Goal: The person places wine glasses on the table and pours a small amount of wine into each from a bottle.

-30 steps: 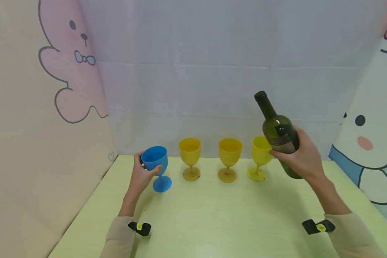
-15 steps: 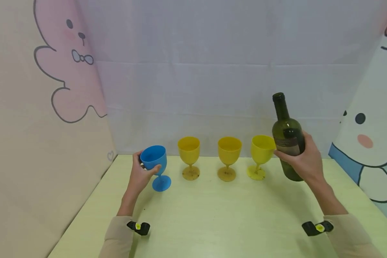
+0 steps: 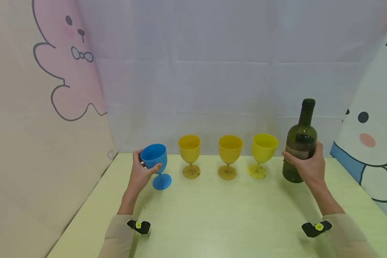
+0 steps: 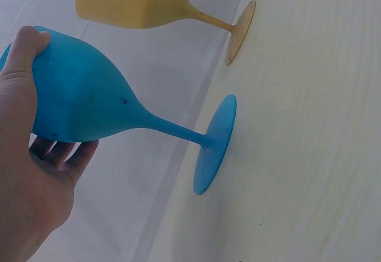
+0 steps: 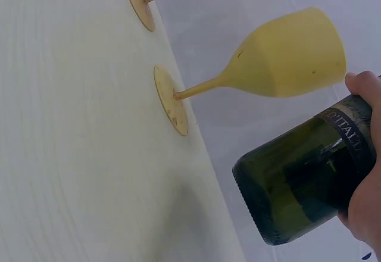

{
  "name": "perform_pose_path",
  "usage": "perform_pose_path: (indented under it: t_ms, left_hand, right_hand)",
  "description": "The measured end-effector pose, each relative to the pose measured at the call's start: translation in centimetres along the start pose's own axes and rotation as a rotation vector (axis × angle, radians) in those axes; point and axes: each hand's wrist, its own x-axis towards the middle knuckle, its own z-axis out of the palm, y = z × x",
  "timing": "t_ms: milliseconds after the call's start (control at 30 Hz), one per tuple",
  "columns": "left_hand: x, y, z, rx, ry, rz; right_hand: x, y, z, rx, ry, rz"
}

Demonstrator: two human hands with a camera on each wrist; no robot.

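My left hand (image 3: 142, 175) grips a blue goblet (image 3: 154, 154) by its bowl at the left of the table, thumb on the near side. In the left wrist view the goblet's foot (image 4: 215, 144) shows fully; whether it touches the table I cannot tell. My right hand (image 3: 309, 166) holds a dark green wine bottle (image 3: 299, 143) around its labelled body. Nearly upright, the bottle leans slightly right at the neck. Its base (image 5: 253, 199) hangs above the table in the right wrist view. Just left of the bottle stands a bright yellow goblet (image 3: 263, 147).
Two more goblets, an amber one (image 3: 189, 149) and another amber one (image 3: 230, 150), stand along the back of the pale table (image 3: 213, 215). Behind them hangs a white cloth (image 3: 193, 89). Walls with cartoon animals flank the table left and right.
My right hand has moved the bottle to the right and slightly down, away from above the yellow goblet, and turned it from leaning left to nearly upright. The left hand keeps its hold.
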Motion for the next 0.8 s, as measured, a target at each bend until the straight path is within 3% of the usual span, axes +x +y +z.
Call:
perform_pose_path:
  t_ms: [300, 800]
  left_hand:
    - [0.0, 0.0, 0.0, 0.0, 0.001, 0.004]
    - [-0.2, 0.4, -0.1, -0.001, -0.001, 0.006]
  right_hand:
    - [0.4, 2.2, -0.1, 0.046, 0.029, 0.093]
    - [1.0, 4.2, -0.7, 0.043, 0.083, 0.144]
